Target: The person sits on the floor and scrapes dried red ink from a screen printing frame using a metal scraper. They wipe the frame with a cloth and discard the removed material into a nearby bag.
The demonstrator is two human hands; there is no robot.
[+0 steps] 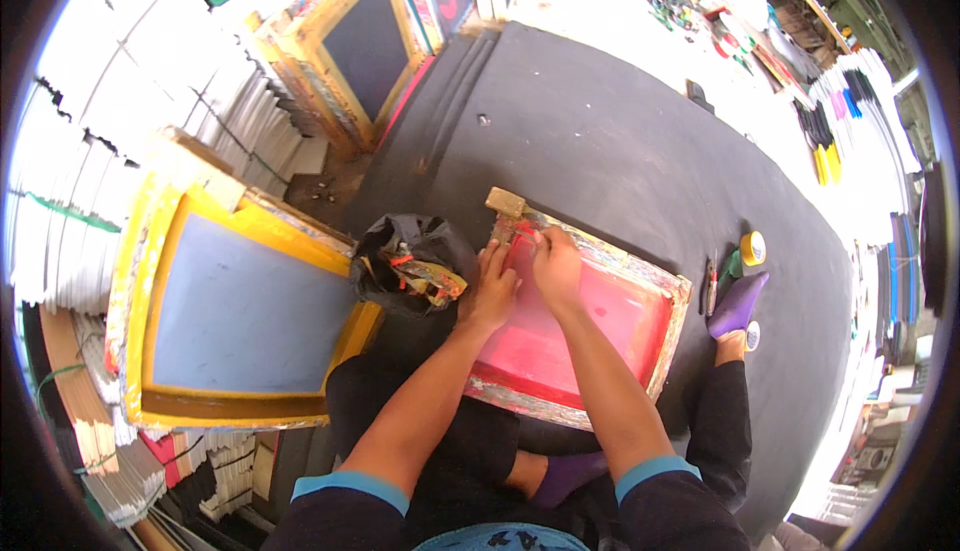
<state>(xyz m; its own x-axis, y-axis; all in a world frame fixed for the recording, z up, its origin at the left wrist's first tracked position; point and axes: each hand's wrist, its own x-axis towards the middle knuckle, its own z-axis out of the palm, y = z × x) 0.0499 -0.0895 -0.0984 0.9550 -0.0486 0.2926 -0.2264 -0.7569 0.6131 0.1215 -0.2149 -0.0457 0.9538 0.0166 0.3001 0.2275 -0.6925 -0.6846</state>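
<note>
A wooden screen-printing frame (668, 289) with a red mesh lies on the black floor mat in front of me. My left hand (490, 291) rests flat on the red mesh near the frame's near-left side. My right hand (556, 263) is at the frame's far-left corner, fingers pinched on a small strip at the edge; what it is I cannot tell. A wooden block (505, 201) sits at that corner. Both forearms reach in from below, with blue-cuffed dark sleeves.
A black bag with stained tools (410, 261) sits left of the frame. A yellow-framed screen (240, 311) leans at the left, another (365, 46) behind. A yellow tape roll (752, 247) and my purple-socked foot (738, 303) lie to the right. Stacked white sheets line both sides.
</note>
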